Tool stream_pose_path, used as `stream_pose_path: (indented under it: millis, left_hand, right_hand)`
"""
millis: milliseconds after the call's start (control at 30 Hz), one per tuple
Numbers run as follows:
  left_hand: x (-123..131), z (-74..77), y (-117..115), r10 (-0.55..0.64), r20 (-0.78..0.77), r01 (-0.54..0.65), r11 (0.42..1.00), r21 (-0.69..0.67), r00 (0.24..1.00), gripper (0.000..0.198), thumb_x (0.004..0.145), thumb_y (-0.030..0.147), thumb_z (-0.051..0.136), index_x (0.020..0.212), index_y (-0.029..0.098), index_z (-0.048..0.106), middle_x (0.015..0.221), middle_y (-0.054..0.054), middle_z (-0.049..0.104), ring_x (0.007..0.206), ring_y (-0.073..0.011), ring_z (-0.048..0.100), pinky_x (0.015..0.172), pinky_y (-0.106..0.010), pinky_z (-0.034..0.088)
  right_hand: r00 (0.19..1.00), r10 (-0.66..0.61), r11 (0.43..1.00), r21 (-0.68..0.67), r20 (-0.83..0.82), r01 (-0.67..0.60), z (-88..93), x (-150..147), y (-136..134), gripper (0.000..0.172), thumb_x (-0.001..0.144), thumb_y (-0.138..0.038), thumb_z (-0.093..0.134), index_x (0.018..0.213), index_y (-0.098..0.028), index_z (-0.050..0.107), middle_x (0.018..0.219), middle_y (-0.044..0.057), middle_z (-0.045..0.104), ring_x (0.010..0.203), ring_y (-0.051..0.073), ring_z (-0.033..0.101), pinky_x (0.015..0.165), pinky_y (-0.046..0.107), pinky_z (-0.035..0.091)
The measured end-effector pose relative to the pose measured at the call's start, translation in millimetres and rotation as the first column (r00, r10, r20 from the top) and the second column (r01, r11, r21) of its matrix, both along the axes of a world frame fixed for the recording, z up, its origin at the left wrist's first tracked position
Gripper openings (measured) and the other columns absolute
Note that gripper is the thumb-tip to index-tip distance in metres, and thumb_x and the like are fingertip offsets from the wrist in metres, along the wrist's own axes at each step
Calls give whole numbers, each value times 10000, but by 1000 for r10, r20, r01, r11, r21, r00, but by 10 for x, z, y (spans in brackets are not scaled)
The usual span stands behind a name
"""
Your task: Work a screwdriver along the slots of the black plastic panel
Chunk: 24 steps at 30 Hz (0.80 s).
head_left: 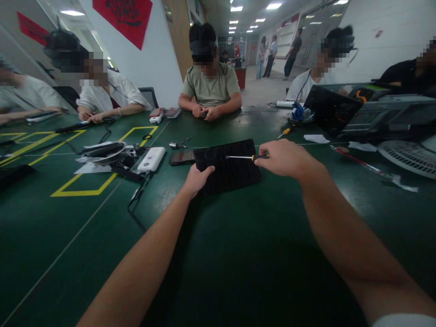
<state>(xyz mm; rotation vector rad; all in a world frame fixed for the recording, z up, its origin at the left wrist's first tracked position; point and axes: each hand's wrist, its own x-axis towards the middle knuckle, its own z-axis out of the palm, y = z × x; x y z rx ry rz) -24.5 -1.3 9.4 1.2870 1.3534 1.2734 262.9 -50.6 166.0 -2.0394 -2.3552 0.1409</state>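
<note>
A flat black panel (235, 175) is held tilted above the green table (259, 245), near the middle of the view. My left hand (199, 179) grips its left edge, the thumb lying on the front face and the other fingers hidden behind. From the right, my right hand (284, 156) is closed around the black and yellow handle of a screwdriver (241, 157). The metal shaft points left across the panel, and its tip is at a small spot on the panel's face.
Left of the panel lie a white power bank (151, 160), a cable and a round metal-rimmed device (109, 153). A yellow-handled tool (286, 132), a white fan grille (408, 156) and a computer case (391, 113) are to the right. People sit across the table.
</note>
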Motion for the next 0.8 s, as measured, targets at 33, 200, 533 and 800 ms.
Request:
stream_pose_path:
  millis: [33, 200, 533, 800]
  left_hand:
    - [-2, -1, 0, -1, 2, 1, 1000, -1, 1000, 463, 714, 441, 911, 1097, 197, 817, 1197, -128, 871, 1206, -385, 801, 1175, -576, 587]
    - [-15, -18, 1, 4, -6, -4, 1000, -1, 1000, 467, 721, 449, 920, 1099, 195, 817, 1188, -133, 873, 1187, -388, 806, 1160, -586, 595]
    - [-1, 1, -12, 0, 8, 0, 1000, 3, 1000, 469, 697, 456, 937, 1067, 196, 815, 1170, -126, 872, 1201, -387, 799, 1161, -582, 595]
    - [5, 11, -14, 4, 8, -4, 1000, -4, 1000, 412, 733, 400, 901, 1073, 186, 810, 1170, -133, 861, 1188, -374, 800, 1171, -589, 586]
  right_hand:
    - [1000, 1, 1000, 0, -2, -1, 1, 0, 1, 367, 1030, -489, 622, 1192, -240, 838, 1159, 167, 836, 1091, 378, 755, 810, 451, 520]
    - [1000, 21, 1000, -7, -4, -21, 13, -6, -7, 407, 1050, -499, 599, 1204, -228, 862, 1168, 173, 841, 1106, 380, 761, 849, 471, 550]
    - [1000, 14, 999, -43, 20, -13, 28, -21, -8, 464, 1075, -519, 555, 1249, -219, 862, 1202, 178, 841, 1125, 388, 764, 872, 484, 565]
    - [999, -2, 997, -72, 34, 4, -7, -26, 18, 585, 1105, -591, 435, 1245, -201, 849, 1220, 196, 827, 1135, 409, 760, 902, 521, 574]
